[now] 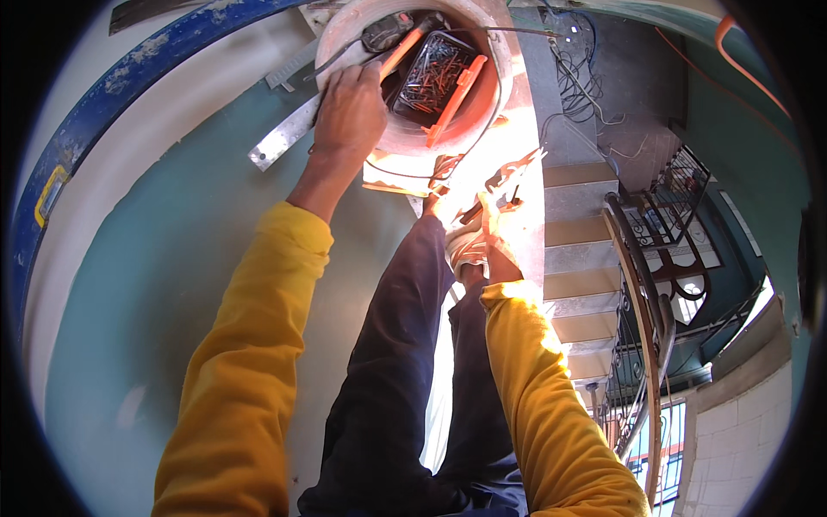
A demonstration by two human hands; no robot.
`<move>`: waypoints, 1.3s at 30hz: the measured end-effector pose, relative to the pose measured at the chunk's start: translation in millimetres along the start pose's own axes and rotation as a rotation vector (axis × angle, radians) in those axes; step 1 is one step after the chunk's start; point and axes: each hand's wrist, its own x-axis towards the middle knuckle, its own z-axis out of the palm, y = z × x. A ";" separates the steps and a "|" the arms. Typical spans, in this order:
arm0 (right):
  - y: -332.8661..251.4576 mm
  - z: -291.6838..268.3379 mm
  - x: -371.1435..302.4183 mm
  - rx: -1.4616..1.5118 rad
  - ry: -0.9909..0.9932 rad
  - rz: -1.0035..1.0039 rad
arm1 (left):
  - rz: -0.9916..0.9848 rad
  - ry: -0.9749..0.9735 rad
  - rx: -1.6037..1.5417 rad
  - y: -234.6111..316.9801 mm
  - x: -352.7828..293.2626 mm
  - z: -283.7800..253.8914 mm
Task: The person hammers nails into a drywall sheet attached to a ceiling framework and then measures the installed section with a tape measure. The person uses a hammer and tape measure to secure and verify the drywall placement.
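My left hand (349, 112) is closed at the near-left rim of a round pale bucket (500, 77), fingers curled down. What it grips is hidden. A flat metal strip (284, 138) sticks out below this hand. An orange bar (401, 56) slants up beyond the fingers, inside the bucket. Also in the bucket is a black tray (426, 77) of loose screws or nails, with an orange handle (455, 102) on its side. Strong sunlight washes out my right hand (501, 233). Its fingers look closed beside tools with pointed ends (517, 168), but what they hold is unclear.
Below the bucket my bare feet (438, 205) stand on a sunlit narrow ledge. Stairs (581, 258) drop away at the right beside a railing (642, 319). Tangled cables (577, 86) lie beyond. A blue spirit level (95, 112) runs along the far left.
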 end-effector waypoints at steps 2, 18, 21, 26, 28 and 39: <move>-7.5 -8.4 5.4 -0.019 0.028 -0.021 | -0.025 -0.055 -0.059 10.4 1.0 -16.9; -26.3 -24.7 44.0 -0.168 0.107 -0.108 | -0.476 -0.032 -0.762 22.8 -34.9 -74.9; -33.8 -31.5 71.0 -0.293 0.148 -0.147 | -0.647 -0.073 -1.126 37.9 -42.6 -96.9; -3.2 -69.5 117.0 -0.784 0.268 -0.305 | -0.563 -0.023 -1.282 63.5 -68.9 -115.6; 4.3 -79.5 119.0 -1.003 0.270 -0.353 | -0.544 -0.032 -1.324 78.5 -77.9 -121.0; -46.9 -65.6 60.2 -1.366 0.028 -0.122 | -0.502 -0.198 -1.272 126.7 -110.7 -121.8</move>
